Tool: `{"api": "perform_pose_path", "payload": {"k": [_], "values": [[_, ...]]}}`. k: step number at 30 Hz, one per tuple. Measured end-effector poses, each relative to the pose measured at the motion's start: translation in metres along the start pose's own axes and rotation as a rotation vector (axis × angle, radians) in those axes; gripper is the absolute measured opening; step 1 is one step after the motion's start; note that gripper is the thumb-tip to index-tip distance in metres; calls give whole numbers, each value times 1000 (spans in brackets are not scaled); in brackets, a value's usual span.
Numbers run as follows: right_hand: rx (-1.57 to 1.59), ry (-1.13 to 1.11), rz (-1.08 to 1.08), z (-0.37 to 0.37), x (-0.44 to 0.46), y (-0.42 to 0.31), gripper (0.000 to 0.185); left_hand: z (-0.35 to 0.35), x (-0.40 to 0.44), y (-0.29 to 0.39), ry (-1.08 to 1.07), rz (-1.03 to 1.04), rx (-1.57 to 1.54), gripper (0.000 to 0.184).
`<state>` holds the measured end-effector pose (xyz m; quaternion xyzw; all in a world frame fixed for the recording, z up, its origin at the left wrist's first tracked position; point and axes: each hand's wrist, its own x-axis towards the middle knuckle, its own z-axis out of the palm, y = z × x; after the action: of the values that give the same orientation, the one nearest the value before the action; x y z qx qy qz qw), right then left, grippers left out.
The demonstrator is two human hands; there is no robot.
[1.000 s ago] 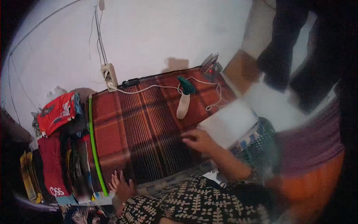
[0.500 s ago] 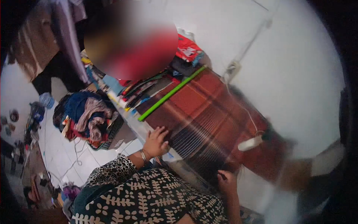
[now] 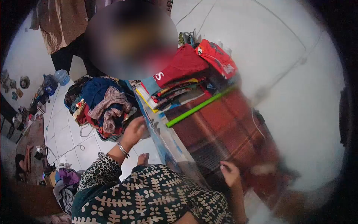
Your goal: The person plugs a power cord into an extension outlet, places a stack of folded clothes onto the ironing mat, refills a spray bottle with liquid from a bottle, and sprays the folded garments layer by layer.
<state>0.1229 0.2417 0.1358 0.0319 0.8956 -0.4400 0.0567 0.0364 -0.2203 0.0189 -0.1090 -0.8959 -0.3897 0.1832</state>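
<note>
The person's left hand is held out just off the near edge of the tabletop, beside a heaped pile of clothes in a basket standing on the tiled floor. Its fingers are loosely bent and a little spread — whether they touch the pile cannot be told. Bangles circle that wrist.

The right hand is over the near side of a reddish checked cloth that covers much of the tabletop. Its fingers are curled in toward the thumb; whether they pinch anything cannot be made out. A bright green strip crosses the cloth toward the tabletop's left end, where folded clothes are stacked, a bright red garment at the far left corner. A white cord runs along the far edge, blurred.
</note>
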Motion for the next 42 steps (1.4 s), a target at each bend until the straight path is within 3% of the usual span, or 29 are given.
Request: {"api": "perform_pose_path", "payload": {"k": [2, 5, 6, 8, 9, 10, 11, 14, 17, 18, 20, 21, 23, 25, 27, 29, 31, 32, 33, 35, 36, 39, 41, 42], "values": [[35, 36, -29, 21, 33, -10, 25, -25, 35, -19, 125, -321, -254, 38], [73, 91, -104, 55, 97, -28, 28, -39, 85, -80, 139, -334, -336, 41], [143, 105, -66, 67, 121, -36, 31, -45, 101, -84, 112, -350, -492, 41], [321, 129, 54, 87, 159, -66, 38, -40, 127, -116, 106, -296, -502, 41], [432, 146, 125, 94, 184, -96, 44, -49, 147, -108, 109, -230, -511, 42], [470, 192, 129, 102, 203, -129, 50, -63, 160, -99, -21, -385, -527, 46], [508, 239, 131, 108, 223, -162, 57, -65, 174, -99, -27, -383, -521, 46], [626, 322, 131, 129, 309, -203, 69, -72, 220, -101, 86, -24, -335, 54], [736, 485, 142, 169, 368, -216, 77, -74, 262, -93, 67, -120, -459, 53], [538, 546, 103, 186, 379, -211, 79, -65, 273, -97, 34, -183, -616, 52], [200, 638, 86, 207, 379, -210, 78, -59, 284, -97, -76, -227, -712, 51], [185, 637, 88, 214, 376, -209, 78, -57, 289, -96, -179, -266, -809, 50], [352, 685, -69, 226, 373, -204, 72, -68, 284, -82, -123, -279, -764, 47], [300, 673, -64, 228, 367, -213, 69, -76, 275, -87, -153, -298, -809, 46], [440, 632, -72, 228, 365, -211, 71, -72, 266, -109, -109, -289, -819, 43], [438, 609, -80, 223, 365, -209, 71, -60, 258, -149, 188, -201, -455, 44], [445, 567, -100, 217, 361, -216, 72, -48, 257, -184, 493, -339, -377, 46], [550, 512, -82, 211, 352, -229, 72, -47, 262, -197, 519, -466, -724, 52], [656, 457, -63, 207, 345, -239, 71, -46, 266, -219, 429, -647, -752, 59], [800, 392, -48, 198, 332, -242, 70, -73, 275, -182, 304, -840, -925, 67], [941, 340, -29, 192, 328, -239, 69, -69, 279, -191, 311, -839, -924, 67], [926, 307, 37, 169, 316, -210, 66, -62, 294, -212, 330, -834, -980, 76], [926, 307, -47, 156, 309, -180, 60, -67, 298, -199, 373, -914, -1103, 82], [830, 335, -8, 147, 297, -186, 57, -59, 299, -215, 366, -850, -1174, 88]]}}
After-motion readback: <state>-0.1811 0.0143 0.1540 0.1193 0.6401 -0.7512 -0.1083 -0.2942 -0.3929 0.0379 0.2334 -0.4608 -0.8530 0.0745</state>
